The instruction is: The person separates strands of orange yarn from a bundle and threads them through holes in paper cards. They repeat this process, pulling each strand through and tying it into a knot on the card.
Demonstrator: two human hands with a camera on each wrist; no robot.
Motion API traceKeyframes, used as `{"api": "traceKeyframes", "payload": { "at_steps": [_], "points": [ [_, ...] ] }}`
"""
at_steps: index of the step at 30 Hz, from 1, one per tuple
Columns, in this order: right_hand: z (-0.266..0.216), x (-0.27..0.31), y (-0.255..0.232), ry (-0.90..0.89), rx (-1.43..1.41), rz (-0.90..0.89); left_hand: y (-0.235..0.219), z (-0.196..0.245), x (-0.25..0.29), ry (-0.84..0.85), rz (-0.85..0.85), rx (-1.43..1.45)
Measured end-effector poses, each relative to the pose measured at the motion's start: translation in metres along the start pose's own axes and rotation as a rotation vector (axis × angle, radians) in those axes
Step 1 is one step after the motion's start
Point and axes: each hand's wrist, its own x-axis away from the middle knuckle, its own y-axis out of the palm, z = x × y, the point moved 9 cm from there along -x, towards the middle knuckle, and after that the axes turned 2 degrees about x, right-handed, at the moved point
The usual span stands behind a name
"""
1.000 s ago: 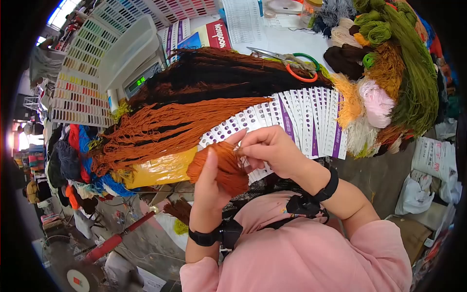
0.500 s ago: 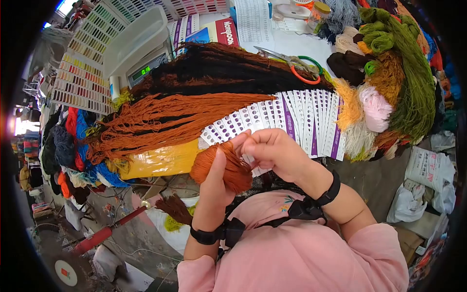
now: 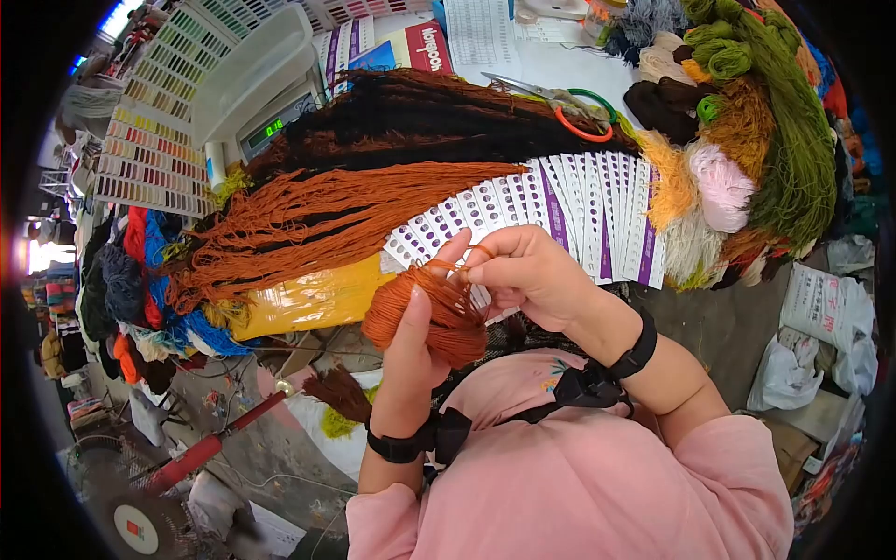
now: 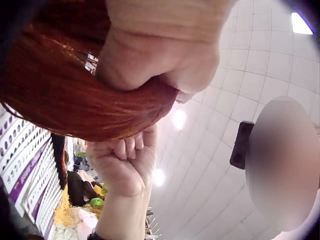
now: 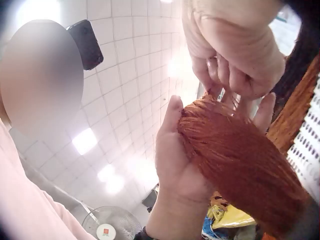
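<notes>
Skein [image 3: 432,313], a soft rust-orange bundle of fine yarn, is lying across the left hand [image 3: 411,359], whose palm is cupping it from below with the thumb pressing its near side and the fingers curling up behind. At 1 o'clock from it the right hand [image 3: 527,275] is pinching a few loose strands at the skein's top between thumb and fingertips, the other fingers curled in. The right wrist view is showing the same pinch from below, right hand [image 5: 235,55] above skein [image 5: 240,155] and left hand [image 5: 180,165].

A red booklet [image 3: 425,47] at 12 o'clock is showing white lettering that seems to read "Novapoon", sideways and hard to be sure of. A white scale [image 3: 266,89] at 11 o'clock is showing green digits too small to read. Colour charts [image 3: 154,140] with rows of tiny swatches are lying at 10 o'clock. White cards [image 3: 569,210] with punched holes and purple bands are fanning out just beyond the hands; their print cannot be read. Long orange yarn [image 3: 317,229] and dark brown yarn [image 3: 420,126] are spreading over them. Scissors [image 3: 551,98] with green and orange loops are lying at 1 o'clock. Green, pink and cream hanks [image 3: 747,140] are piling up at 2 o'clock. A yellow bag [image 3: 308,299] is lying at 9 o'clock.
</notes>
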Motion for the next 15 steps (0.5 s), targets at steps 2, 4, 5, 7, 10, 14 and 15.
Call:
{"api": "traceKeyframes", "payload": {
  "at_steps": [2,4,5,7,10,14,15],
  "points": [
    [-0.001,0.0,0.0,-0.027,-0.012,-0.011,-0.004,-0.002,0.0,0.006,0.051,0.046],
    [-0.002,0.0,0.002,-0.046,-0.016,-0.034,-0.006,-0.002,0.001,0.013,0.078,0.06],
    [-0.002,0.0,0.003,-0.051,-0.014,-0.052,-0.007,-0.001,0.002,0.018,0.08,0.051],
    [-0.003,0.001,0.005,-0.06,-0.014,-0.082,-0.009,-0.001,0.003,0.026,0.048,0.055],
    [-0.004,0.001,0.008,-0.044,-0.033,-0.129,-0.01,-0.001,0.004,0.039,-0.007,0.054],
    [-0.001,0.002,0.014,0.011,-0.075,-0.201,-0.01,0.001,0.006,0.044,0.031,0.033],
    [-0.001,0.002,0.016,0.012,-0.08,-0.217,-0.012,0.001,0.007,0.045,0.036,0.049]
  ]
}}
